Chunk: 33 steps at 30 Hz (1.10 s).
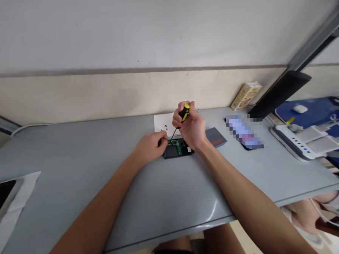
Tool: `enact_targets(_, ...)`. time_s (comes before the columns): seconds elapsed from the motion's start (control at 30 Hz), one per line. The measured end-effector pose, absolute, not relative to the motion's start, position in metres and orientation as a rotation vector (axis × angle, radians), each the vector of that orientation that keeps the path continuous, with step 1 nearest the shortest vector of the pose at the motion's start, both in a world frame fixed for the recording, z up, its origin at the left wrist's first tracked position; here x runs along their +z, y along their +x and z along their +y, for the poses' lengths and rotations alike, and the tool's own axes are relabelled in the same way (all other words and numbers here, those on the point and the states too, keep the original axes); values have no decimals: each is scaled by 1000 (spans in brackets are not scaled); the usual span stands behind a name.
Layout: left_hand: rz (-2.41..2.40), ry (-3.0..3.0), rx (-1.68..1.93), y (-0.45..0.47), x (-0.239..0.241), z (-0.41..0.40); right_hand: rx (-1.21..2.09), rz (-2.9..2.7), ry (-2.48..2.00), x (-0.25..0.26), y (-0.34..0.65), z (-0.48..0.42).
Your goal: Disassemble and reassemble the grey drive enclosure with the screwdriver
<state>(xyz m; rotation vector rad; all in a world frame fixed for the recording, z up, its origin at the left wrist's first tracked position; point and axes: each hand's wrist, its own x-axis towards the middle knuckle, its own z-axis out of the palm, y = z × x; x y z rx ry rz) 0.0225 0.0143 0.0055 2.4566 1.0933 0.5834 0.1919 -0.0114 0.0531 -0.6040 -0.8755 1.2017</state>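
In my right hand (190, 127) is a screwdriver (184, 112) with a black and yellow handle, my fingers wrapped round it. Its thin shaft slants down and left to an opened black device (172, 152) with a green circuit board (180, 145). My left hand (152, 146) is closed at the device's upper left edge, fingertips pinched near the screwdriver's tip; whatever they hold is too small to make out. Behind the device lies a white sheet (159, 122) with several small dark bits on it, perhaps screws.
Right of the device are a dark grey flat box (216, 137) and a phone (243, 132). Farther right stand a carton (246, 95), a black upright object (280, 94) and a white power strip (292, 145) with plugs. A dark-screened device (2, 196) lies at far left.
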Motion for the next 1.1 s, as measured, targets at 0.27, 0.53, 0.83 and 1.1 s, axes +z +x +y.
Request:
enact_targets(0.27, 1084, 2428, 578, 24, 9, 13, 1179, -885, -668, 56, 186, -16)
enact_targets(0.53, 1070, 2428, 596, 24, 9, 13, 1142, -877, -670, 55, 188, -13)
enact_targets(0.83, 1076, 2438, 605, 24, 8, 14, 1168, -858, -647, 55, 190, -13)
enact_targets(1.1, 1067, 2433, 611, 24, 7, 13, 1177, -882, -677, 56, 191, -14)
